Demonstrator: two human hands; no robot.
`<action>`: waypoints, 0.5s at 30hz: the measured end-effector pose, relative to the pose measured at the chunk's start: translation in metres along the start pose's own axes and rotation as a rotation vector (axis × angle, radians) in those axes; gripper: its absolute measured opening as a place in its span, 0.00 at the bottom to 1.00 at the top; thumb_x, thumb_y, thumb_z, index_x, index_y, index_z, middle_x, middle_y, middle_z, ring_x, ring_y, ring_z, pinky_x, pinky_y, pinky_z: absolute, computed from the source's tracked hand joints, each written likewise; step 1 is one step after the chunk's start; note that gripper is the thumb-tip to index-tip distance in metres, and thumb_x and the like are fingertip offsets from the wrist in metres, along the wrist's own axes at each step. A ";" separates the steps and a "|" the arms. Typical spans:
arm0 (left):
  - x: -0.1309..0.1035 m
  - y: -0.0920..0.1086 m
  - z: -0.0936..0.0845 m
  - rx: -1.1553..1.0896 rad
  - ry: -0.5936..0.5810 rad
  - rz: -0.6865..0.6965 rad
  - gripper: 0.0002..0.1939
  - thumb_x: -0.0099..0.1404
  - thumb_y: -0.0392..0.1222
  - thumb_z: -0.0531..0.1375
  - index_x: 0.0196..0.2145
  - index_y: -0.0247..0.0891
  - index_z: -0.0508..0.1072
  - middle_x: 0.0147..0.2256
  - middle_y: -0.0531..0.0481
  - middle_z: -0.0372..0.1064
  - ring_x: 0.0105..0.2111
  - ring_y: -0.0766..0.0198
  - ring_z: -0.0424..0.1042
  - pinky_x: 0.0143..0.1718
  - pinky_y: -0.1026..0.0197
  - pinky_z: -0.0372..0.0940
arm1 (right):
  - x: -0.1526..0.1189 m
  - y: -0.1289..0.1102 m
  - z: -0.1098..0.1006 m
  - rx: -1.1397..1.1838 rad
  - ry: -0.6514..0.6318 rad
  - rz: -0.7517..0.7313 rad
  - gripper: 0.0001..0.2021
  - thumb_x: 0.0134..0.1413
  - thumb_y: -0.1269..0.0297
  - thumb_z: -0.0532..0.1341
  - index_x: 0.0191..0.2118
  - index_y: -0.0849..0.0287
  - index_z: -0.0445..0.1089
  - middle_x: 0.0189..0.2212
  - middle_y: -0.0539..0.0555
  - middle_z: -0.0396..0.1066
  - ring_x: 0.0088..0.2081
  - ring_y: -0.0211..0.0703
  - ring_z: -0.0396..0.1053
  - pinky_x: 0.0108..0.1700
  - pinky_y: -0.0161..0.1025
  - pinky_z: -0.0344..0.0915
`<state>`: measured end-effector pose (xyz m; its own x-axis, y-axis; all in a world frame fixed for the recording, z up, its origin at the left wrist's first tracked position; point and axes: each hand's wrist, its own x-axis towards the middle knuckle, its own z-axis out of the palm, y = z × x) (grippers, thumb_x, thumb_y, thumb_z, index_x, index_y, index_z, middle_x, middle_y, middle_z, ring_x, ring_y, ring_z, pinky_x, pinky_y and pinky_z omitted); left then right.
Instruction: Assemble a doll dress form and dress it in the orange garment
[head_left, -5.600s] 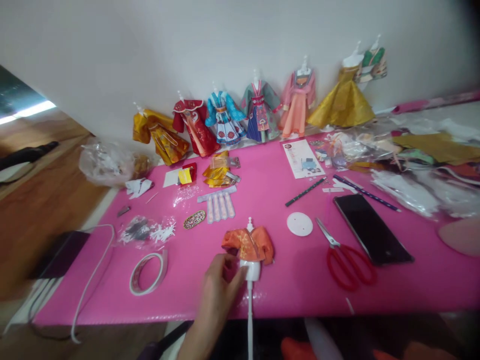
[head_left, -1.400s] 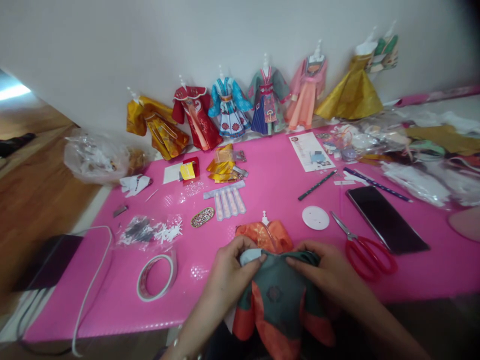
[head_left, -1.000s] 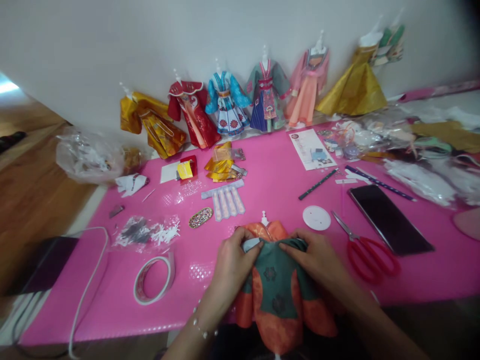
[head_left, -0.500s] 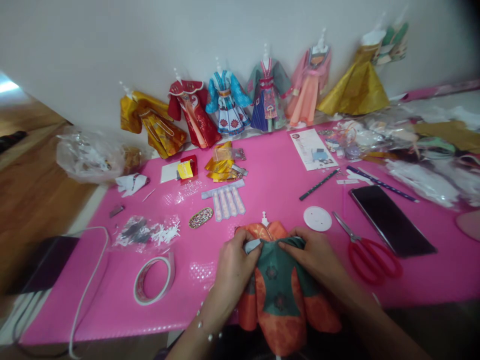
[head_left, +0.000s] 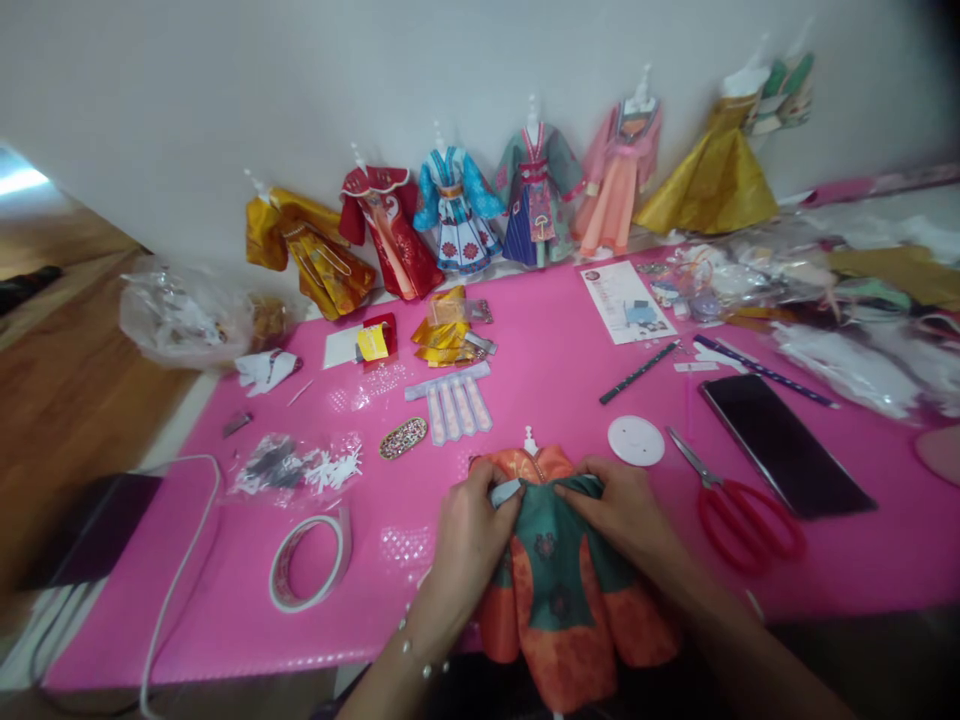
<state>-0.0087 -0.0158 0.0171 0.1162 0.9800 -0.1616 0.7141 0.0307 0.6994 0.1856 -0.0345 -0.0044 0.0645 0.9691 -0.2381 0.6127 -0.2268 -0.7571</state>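
Observation:
An orange and green doll dress (head_left: 559,570) on a small white doll form (head_left: 529,436) lies at the table's near edge. My left hand (head_left: 476,515) pinches the green cloth at the left of its waist, with a pale strip (head_left: 505,492) showing by the thumb. On the other side, my right hand (head_left: 622,510) is closed on the same cloth, thumb and finger at the top edge of the green panel. Parts of the sleeves are hidden under both hands. Red-handled scissors (head_left: 742,515) and a white disc (head_left: 636,440) lie right of my right hand.
On the pink table (head_left: 375,600) lie a tape roll (head_left: 309,563), a phone (head_left: 784,445), a pencil (head_left: 639,372), a bag of small parts (head_left: 296,467) and a lilac fabric piece (head_left: 459,405). Several dressed doll forms, one in a blue dress (head_left: 459,210), lean on the wall. Plastic bags (head_left: 847,350) crowd the right.
Both hands keep their pinch on the green cloth; my right thumb and finger have shifted very slightly left. The whole view has moved down a little in the frame.

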 end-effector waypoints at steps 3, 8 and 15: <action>0.001 -0.001 0.000 -0.013 -0.003 0.000 0.07 0.61 0.41 0.60 0.26 0.40 0.67 0.22 0.56 0.66 0.25 0.62 0.67 0.28 0.63 0.53 | 0.002 0.001 0.002 -0.019 -0.003 -0.003 0.10 0.52 0.56 0.62 0.31 0.57 0.75 0.24 0.51 0.74 0.28 0.44 0.70 0.29 0.37 0.57; 0.002 -0.005 0.000 -0.055 -0.023 -0.016 0.07 0.61 0.41 0.59 0.26 0.40 0.68 0.23 0.55 0.67 0.25 0.62 0.67 0.28 0.63 0.54 | 0.003 -0.001 0.003 -0.031 -0.014 0.001 0.10 0.54 0.56 0.62 0.31 0.58 0.74 0.24 0.52 0.75 0.29 0.45 0.71 0.29 0.37 0.57; 0.005 -0.009 0.002 -0.036 -0.037 -0.034 0.06 0.60 0.38 0.58 0.26 0.38 0.70 0.24 0.53 0.70 0.26 0.62 0.69 0.28 0.63 0.56 | 0.004 0.000 0.006 -0.061 -0.011 -0.021 0.09 0.53 0.58 0.61 0.29 0.58 0.72 0.23 0.51 0.73 0.27 0.44 0.69 0.28 0.35 0.55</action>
<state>-0.0136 -0.0113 0.0086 0.1176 0.9704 -0.2110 0.6929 0.0720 0.7174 0.1809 -0.0309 -0.0086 0.0424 0.9724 -0.2295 0.6607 -0.1996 -0.7236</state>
